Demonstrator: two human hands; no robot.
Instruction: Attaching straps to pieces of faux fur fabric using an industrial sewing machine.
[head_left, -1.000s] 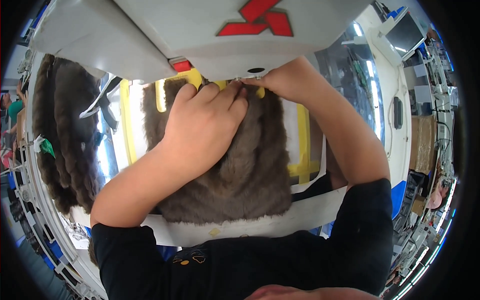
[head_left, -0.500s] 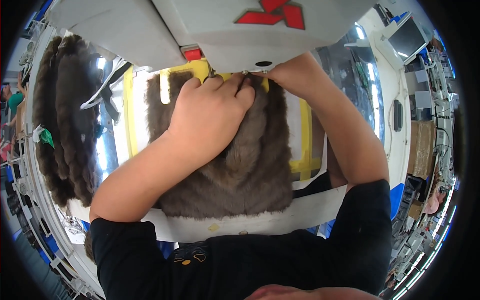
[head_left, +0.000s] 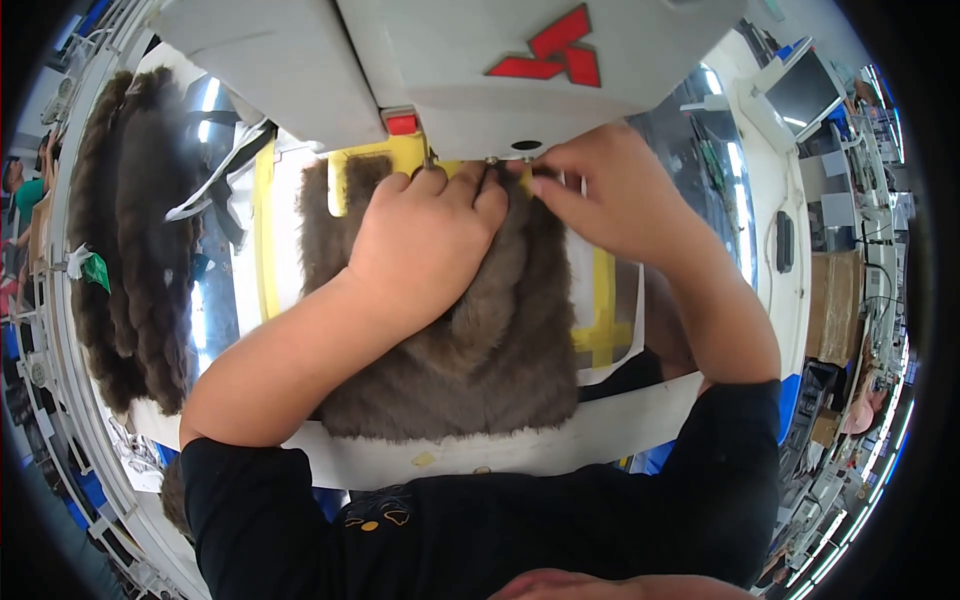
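A brown fur piece (head_left: pixel 500 385) lies beneath the head of a white machine (head_left: pixel 560 110), over a white board marked with yellow tape (head_left: pixel 265 230). My left hand (head_left: pixel 420 240) rests on its far part, the fingers curled and pressed together into the fur; their tips are partly hidden. Close to the fur's far right edge is my right hand (head_left: pixel 620 200), thumb and fingertips brought together at the fur beside a yellow strip. Small metal parts (head_left: pixel 430 160) of the machine sit just beyond my left knuckles.
Several long brown fur strips (head_left: pixel 145 240) lie at the left, a white-and-green scrap (head_left: pixel 92 268) on them. White straps (head_left: pixel 225 170) hang beside the board. To the right stand a monitor (head_left: pixel 803 92) and a cardboard box (head_left: pixel 835 300). Another person (head_left: pixel 28 190) is at far left.
My right hand has drawn out from under the machine head, so its thumb and fingers now show. My left hand stays on the fur; the whole view has shifted slightly.
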